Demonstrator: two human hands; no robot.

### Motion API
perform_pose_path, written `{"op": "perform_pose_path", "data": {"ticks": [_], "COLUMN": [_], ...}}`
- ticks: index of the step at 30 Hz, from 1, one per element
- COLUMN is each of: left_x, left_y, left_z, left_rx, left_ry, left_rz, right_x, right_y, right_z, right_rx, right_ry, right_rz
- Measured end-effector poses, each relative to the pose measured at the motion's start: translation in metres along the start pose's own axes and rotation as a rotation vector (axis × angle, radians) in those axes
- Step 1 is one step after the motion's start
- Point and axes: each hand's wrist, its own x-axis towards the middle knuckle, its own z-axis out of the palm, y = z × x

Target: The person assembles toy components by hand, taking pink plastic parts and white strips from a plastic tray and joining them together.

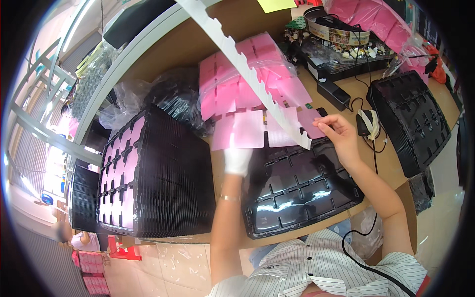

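Note:
My left hand [238, 161], in a white glove, holds a pink sheet [237, 129] at its lower edge, and the sheet hides its fingers. My bare right hand [341, 136] pinches the edge of another pink sheet [310, 123] between thumb and fingertips. A third, paler pink sheet [283, 129] lies between them, partly behind a long white strip with a notched edge [247, 74]. The strip slants down from the top, and its lower end stops short of my right hand. Below both hands lies a shiny black plastic tray [302, 190] with raised cross-shaped ribs.
To the left stands a tall stack of black trays [173, 183] with pink pieces in the front one. Pink sheets in clear plastic [242, 74] lie behind my hands. Another black tray stack [415, 121], a black power adapter [333, 94] and cables are at the right.

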Motion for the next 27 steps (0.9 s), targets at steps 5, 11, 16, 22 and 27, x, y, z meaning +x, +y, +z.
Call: {"op": "perform_pose_path", "data": {"ticks": [5,11,16,22,27], "left_x": [-0.052,-0.082,-0.149,-0.190,-0.192], "left_y": [0.020,0.048,0.064,0.104,0.110], "left_z": [-0.077,-0.091,-0.090,-0.092,-0.092], "left_rx": [-1.580,-0.759,-0.089,0.085,0.037], "left_ry": [0.013,-0.070,-0.120,-0.294,-0.287], "left_rz": [-1.049,-0.923,-0.682,-0.816,-0.817], "right_x": [-0.020,-0.053,-0.097,-0.141,-0.158], "right_y": [-0.003,-0.016,-0.017,-0.008,-0.012], "right_z": [-0.020,-0.034,-0.060,-0.078,-0.080], "right_rx": [-0.098,-0.195,-0.351,-0.533,-0.670], "right_ry": [-0.071,-0.157,-0.157,-0.051,-0.007], "right_rz": [0.074,0.129,0.087,0.114,0.099]}}
